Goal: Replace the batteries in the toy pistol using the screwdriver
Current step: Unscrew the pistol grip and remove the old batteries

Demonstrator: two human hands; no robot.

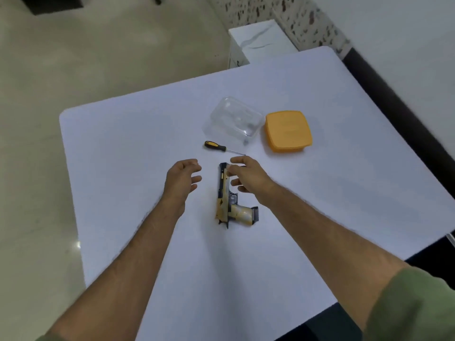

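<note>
Toy pistol on table, 2 hands apart: left hand, right hand.

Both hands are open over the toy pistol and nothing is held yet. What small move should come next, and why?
Probably close the right hand on the toy pistol: its fingers already reach the barrel, the left hand hangs open beside it, and the screwdriver lies untouched on the table.

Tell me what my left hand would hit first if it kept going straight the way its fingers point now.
Probably the toy pistol: the left hand has its fingers aimed right, toward the barrel. Its height above the table is unclear, so it might pass over and meet the right hand.
</note>
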